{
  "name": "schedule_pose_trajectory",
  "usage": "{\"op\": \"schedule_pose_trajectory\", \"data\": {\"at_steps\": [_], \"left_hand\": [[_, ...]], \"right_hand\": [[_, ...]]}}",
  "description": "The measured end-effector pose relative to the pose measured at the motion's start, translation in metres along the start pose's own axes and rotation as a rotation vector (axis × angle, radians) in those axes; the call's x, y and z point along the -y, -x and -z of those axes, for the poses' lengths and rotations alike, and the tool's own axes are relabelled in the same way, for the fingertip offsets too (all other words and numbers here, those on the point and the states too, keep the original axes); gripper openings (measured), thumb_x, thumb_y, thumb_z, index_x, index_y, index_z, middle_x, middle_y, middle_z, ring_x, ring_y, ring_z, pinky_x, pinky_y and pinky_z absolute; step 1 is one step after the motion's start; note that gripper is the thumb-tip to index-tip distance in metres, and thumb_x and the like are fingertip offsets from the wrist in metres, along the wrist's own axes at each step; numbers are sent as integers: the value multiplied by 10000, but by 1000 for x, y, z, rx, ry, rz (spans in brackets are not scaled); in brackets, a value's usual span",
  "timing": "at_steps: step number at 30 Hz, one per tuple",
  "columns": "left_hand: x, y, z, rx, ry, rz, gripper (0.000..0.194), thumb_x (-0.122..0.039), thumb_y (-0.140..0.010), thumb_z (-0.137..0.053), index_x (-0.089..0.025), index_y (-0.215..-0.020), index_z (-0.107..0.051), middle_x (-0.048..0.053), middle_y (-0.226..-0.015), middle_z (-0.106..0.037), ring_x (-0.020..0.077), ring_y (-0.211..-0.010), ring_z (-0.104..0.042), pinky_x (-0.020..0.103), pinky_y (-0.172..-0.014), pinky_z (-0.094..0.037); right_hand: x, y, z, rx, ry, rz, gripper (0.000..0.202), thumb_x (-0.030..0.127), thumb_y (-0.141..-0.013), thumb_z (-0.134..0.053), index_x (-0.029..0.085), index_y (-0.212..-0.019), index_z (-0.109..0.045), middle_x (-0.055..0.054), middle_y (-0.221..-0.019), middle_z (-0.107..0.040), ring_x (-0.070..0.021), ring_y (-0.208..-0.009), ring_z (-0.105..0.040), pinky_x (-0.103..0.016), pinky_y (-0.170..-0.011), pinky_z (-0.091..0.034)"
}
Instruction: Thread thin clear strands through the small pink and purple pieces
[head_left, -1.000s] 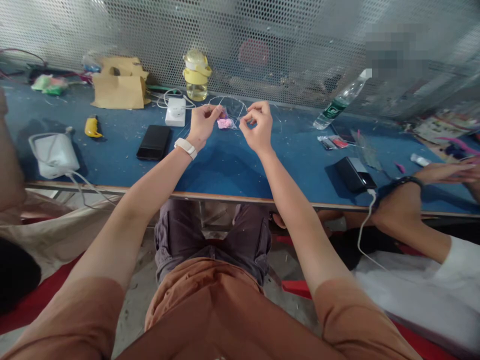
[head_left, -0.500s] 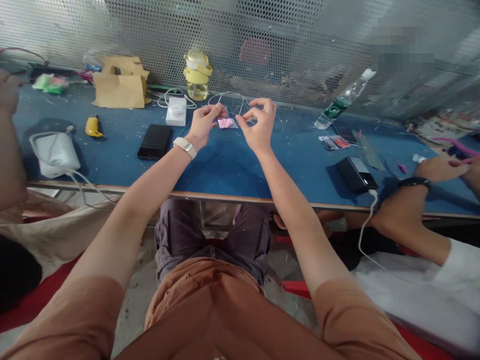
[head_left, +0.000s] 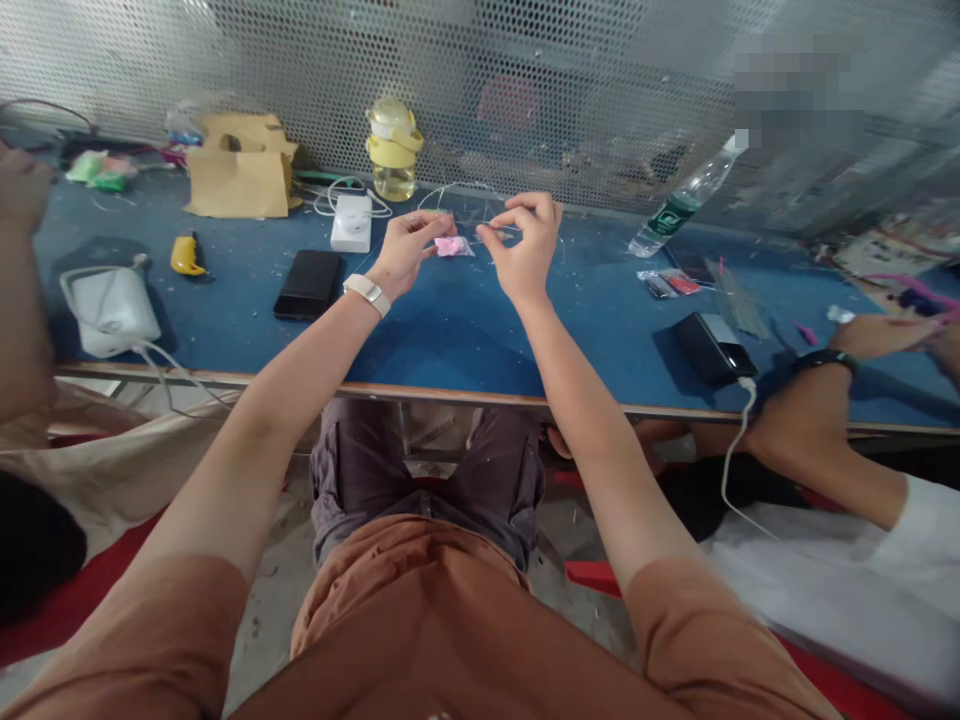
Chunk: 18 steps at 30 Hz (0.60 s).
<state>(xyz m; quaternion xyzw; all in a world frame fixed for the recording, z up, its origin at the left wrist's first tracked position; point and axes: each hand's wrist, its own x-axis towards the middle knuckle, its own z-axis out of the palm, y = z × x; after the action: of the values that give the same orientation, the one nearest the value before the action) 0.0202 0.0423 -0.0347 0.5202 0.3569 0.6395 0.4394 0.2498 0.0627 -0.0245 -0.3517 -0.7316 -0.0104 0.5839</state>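
Note:
Both of my hands are raised over the far middle of the blue table. A thin, pale wire or cord (head_left: 491,222) runs between them, and its loops show faintly behind my fingers. My left hand (head_left: 405,250), with a white band on the wrist, pinches one part of it between thumb and fingers. My right hand (head_left: 525,245) pinches another part between thumb and index finger, the other fingers curled above. Just right of my left fingertips, a small clear bag with pink contents (head_left: 454,246) lies on the table.
Left of my hands are a black power bank (head_left: 307,284), a white charger (head_left: 351,222) and a yellow cutter (head_left: 187,255). A yellow-lidded bottle (head_left: 393,150) stands behind. To the right are a water bottle (head_left: 671,215) and a black device (head_left: 712,348). Co-workers' arms (head_left: 806,415) flank both sides.
My right hand has shifted slightly right and up, away from my left hand. The cord's loop between them has dropped lower and looks flatter. My left hand is almost unmoved.

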Motion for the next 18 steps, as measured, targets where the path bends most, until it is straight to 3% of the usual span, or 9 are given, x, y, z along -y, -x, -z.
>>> {"op": "schedule_pose_trajectory", "data": {"at_steps": [4, 10, 18], "left_hand": [[-2, 1, -2, -30, -2, -22, 236, -369, -990, -976, -232, -915, -798, 62, -1044, -865, 236, -1081, -841, 368, -942, -641], [-7, 3, -5, -44, 18, 41, 213, -358, -989, -964, -236, -930, -799, 56, -1057, -871, 219, -1100, -828, 344, -952, -635], [-5, 2, -7, -32, 76, 51, 351, -584, -1054, -902, -263, -1013, -765, 59, -1020, -834, 205, -973, -836, 319, -886, -667]], "right_hand": [[10, 0, 2, 30, 6, -12, 446, 732, -1073, -790, 296, -1016, -715, -101, -1226, -706, -323, -1314, -611, -686, -1207, -648], [13, 3, 1, 47, 32, -43, 436, 743, -1108, -736, 307, -1081, -723, -113, -1254, -709, -310, -1323, -596, -671, -1283, -601], [10, 2, -1, 95, -36, -99, 621, 864, -1092, -639, 275, -908, -713, -48, -943, -677, -300, -1123, -753, -687, -1284, -603]]}}
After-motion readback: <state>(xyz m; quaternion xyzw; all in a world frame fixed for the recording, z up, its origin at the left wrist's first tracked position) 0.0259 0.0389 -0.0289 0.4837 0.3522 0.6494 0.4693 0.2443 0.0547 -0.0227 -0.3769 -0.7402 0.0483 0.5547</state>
